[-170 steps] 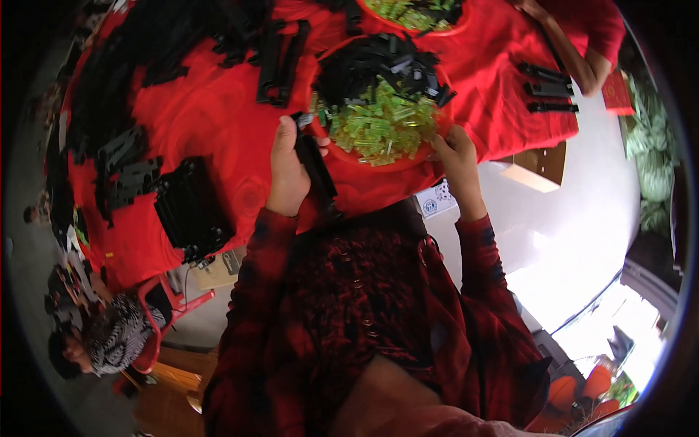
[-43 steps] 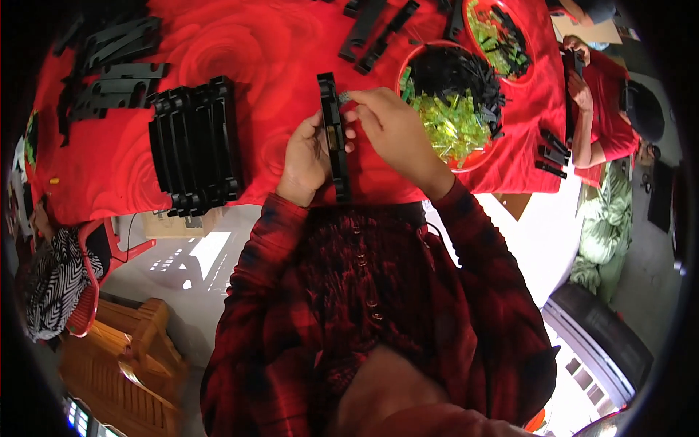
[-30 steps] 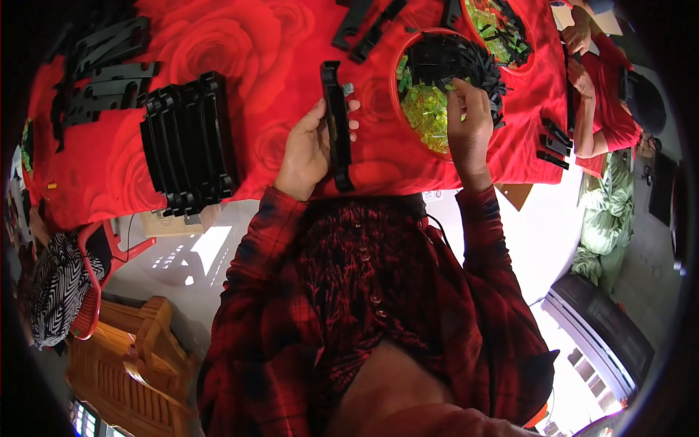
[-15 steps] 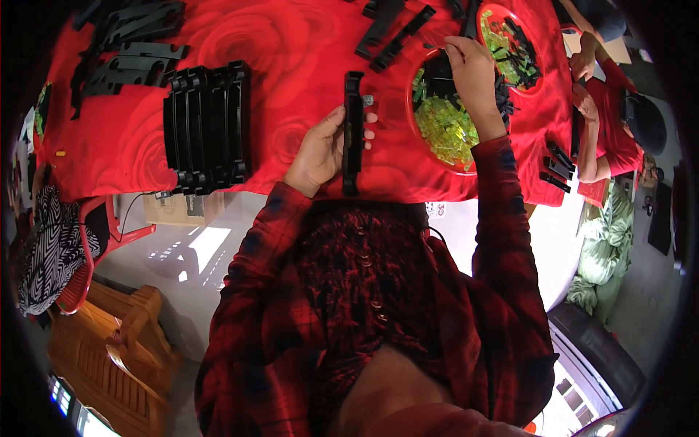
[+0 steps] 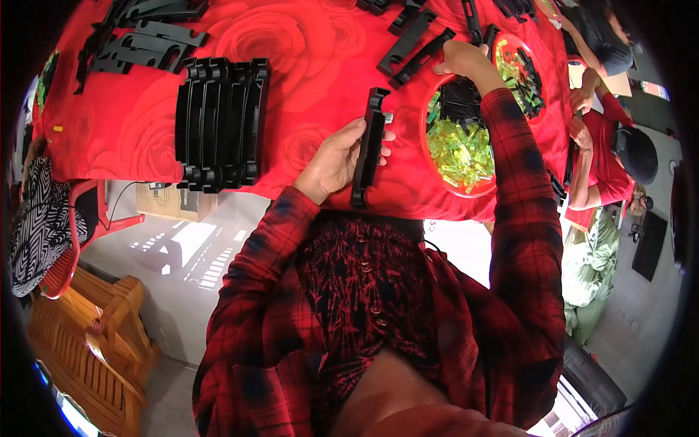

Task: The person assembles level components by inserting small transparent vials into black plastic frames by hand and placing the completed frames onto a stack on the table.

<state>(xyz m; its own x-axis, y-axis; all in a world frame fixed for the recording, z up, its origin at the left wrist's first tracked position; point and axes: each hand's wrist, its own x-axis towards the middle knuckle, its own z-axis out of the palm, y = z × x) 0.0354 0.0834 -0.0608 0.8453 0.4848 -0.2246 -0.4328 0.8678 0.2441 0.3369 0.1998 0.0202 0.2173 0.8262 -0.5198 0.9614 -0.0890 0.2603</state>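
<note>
My left hand (image 5: 333, 160), near the table's front edge, grips a long narrow black plastic part (image 5: 370, 149). The part stands lengthwise away from me and leans slightly right at its far end. A small clear or grey piece (image 5: 388, 117) shows at its right side, by my fingertips. My right hand (image 5: 470, 62) is stretched out over the far side of a red bowl (image 5: 427, 135), beside a black strip (image 5: 472, 20). Its fingers are bent and partly hidden, so whether they hold anything does not show. Yellow-green translucent pieces (image 5: 460, 153) and black pieces (image 5: 460, 102) fill the bowl.
A row of black plastic parts (image 5: 222, 124) stands left of my left hand. More flat black parts (image 5: 149, 47) lie at the far left, and others (image 5: 415, 47) beyond the bowl. A second red bowl (image 5: 540, 87) sits farther right. Another person (image 5: 608, 146) works at the right.
My right hand has moved from above the near bowl to its far side, by the black strip. My left hand still holds the black part, now tilted slightly. The whole view has shifted.
</note>
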